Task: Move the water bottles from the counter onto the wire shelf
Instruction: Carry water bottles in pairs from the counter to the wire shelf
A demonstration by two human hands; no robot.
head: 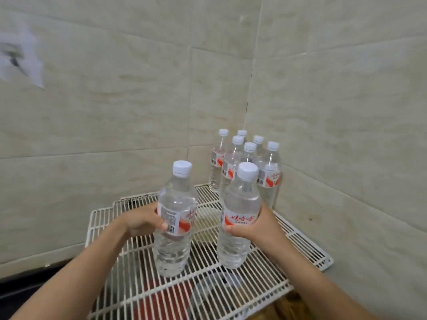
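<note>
Your left hand (141, 221) is wrapped round the label of a clear plastic water bottle with a white screw cap and red-and-white label (176, 220), held upright over the middle of the white wire shelf (307, 248). I cannot tell whether its base already rests on the wires or hangs just above them. Set it down square: the base is ribbed and the wires run one way with gaps between, so a tilted landing could let an edge drop into a gap and tip the bottle toward the shelf's near edge.

To the right, your right hand (258, 227) grips a second clear white-capped water bottle (240, 215) the same way, its base low over the wires near the right edge. That edge is close to your elbow side, so a careless release could send the bottle off the shelf.

Behind it, six matching clear bottles (245, 158) stand packed in the far right corner, against the beige tiled walls (335, 112). Pushing your right bottle back too fast could knock the front ones, and they would topple together. Both bottles look full, and the thin plastic may flex, so loosen each grip only once the bottle stands steady.
</note>
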